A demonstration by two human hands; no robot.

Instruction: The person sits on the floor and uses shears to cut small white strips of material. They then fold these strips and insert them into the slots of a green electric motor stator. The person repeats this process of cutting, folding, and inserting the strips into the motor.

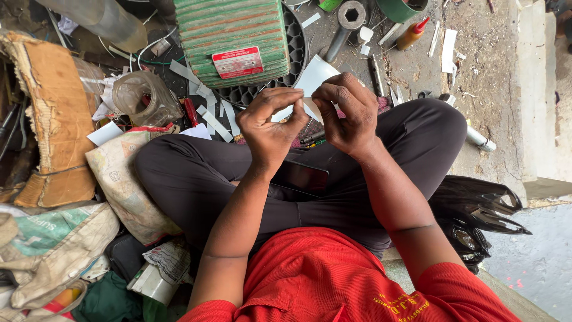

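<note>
Cluttered concrete floor [488, 77], green motor [232, 36] ahead. Left hand [268, 128] and right hand [348, 116] both pinch a white paper strip [313, 80]

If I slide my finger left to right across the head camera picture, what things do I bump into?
Torn cardboard box → clear plastic jar → green ribbed motor → left hand → right hand, both pinching a white sheet → orange squeeze bottle → concrete ledge.
</note>
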